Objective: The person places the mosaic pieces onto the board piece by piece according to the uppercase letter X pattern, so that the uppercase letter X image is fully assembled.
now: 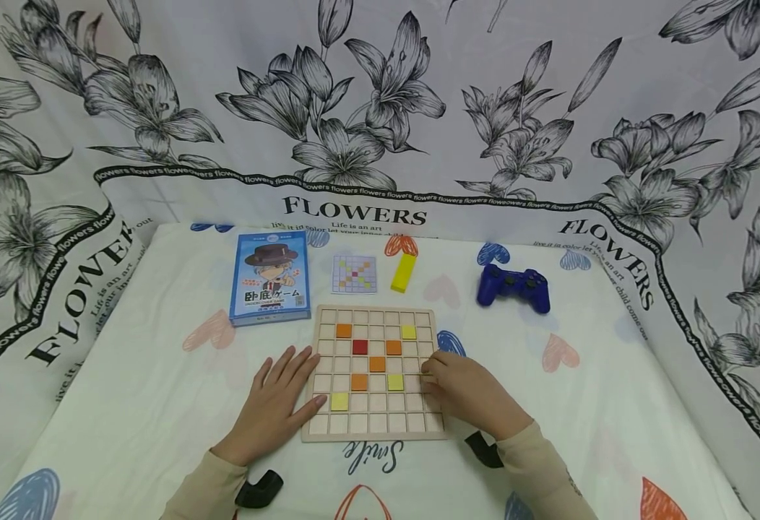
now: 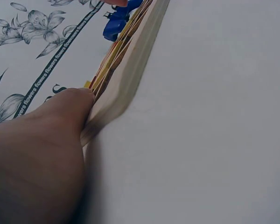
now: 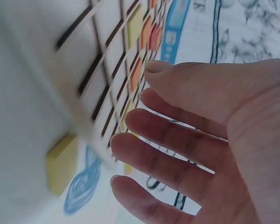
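Note:
A wooden grid board lies flat, with several square tiles in its cells: a red tile, orange ones such as the orange tile, and yellow ones such as the yellow tile. My left hand rests at the board's left edge, fingers straight and thumb tip over the frame. At the right edge is my right hand, its fingertips over the border cells. The right wrist view shows those fingers loosely bent, nothing visible between them and the thumb. Beside the board there lies a loose yellow tile, hidden in the head view.
Behind the board are a blue game box, a small printed grid card and a yellow bar. A blue game controller lies at the back right. Flower-printed cloth hangs behind the patterned tablecloth.

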Motion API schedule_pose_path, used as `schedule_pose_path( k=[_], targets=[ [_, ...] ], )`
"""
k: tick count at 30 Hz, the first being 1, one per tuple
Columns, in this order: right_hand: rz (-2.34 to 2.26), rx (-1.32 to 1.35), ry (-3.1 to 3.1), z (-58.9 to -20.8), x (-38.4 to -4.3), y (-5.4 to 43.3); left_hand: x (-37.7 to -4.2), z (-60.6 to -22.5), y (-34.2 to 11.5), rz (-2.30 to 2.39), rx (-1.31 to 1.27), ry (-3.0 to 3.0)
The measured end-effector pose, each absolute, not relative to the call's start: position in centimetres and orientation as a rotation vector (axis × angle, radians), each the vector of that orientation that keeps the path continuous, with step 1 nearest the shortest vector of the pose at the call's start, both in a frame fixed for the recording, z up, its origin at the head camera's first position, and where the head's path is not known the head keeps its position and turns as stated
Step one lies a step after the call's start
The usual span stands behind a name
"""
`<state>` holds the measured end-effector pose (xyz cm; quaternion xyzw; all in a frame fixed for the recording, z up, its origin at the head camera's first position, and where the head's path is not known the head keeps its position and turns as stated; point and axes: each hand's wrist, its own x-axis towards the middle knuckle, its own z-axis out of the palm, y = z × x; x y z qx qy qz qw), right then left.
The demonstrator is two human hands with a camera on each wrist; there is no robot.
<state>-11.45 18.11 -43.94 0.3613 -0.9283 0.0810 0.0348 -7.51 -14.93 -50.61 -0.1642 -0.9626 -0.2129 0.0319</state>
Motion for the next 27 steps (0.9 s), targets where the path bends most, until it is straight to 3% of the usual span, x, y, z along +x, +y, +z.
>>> schedule_pose_path(
  k=[14, 27],
  targets=[
    [0.189, 0.849, -3.030, -44.7, -11.0, 21.5, -7.5, -50.3, -15.0, -0.666, -0.503, -2.974],
    [0.249, 0.877, -2.999, -45.3, -11.1, 21.5, -7.5, -50.5, -14.9, -0.655, -0.505, -2.970]
  ],
)
